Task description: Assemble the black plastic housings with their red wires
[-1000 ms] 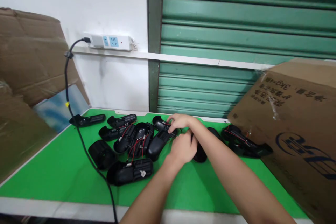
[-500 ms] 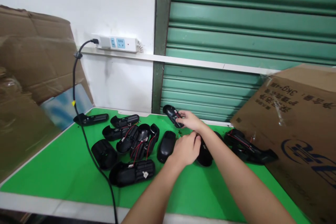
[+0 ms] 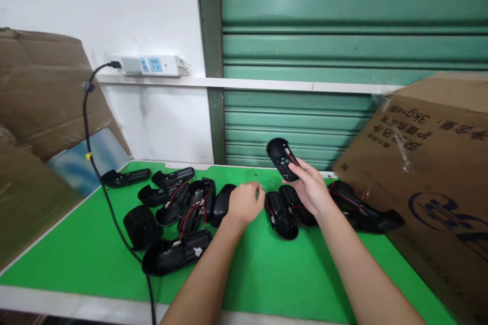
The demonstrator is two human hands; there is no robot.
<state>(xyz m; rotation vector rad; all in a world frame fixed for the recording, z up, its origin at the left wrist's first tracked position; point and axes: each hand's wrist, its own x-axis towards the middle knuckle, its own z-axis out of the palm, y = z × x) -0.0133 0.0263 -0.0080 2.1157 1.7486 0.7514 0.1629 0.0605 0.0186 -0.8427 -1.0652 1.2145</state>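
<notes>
My right hand point(image 3: 310, 188) grips a black plastic shell point(image 3: 281, 155) above the far edge of the table, with its hollow inside and a thin wire showing. My left hand point(image 3: 247, 204) is raised over the table with its fingers curled in; whatever they may hold is hidden. Close to its left lies a dark, rounded shell point(image 3: 221, 207), partly covered by the hand. Below my right hand rest two more hollow shells, a nearer one point(image 3: 284, 221) with a red wire and another point(image 3: 298, 208) beside it.
Several black shells point(image 3: 179, 253) with red wires lie on the left of the green table point(image 3: 95, 274). A black cable point(image 3: 110, 208) hangs across it from a power strip point(image 3: 152, 65). More parts point(image 3: 362, 210) lie by a large cardboard box point(image 3: 430, 172) at right.
My right hand has lifted the shell and moved it right, turning its hollow side toward me. My left hand has shifted slightly left, away from my right hand. The view has turned a little right.
</notes>
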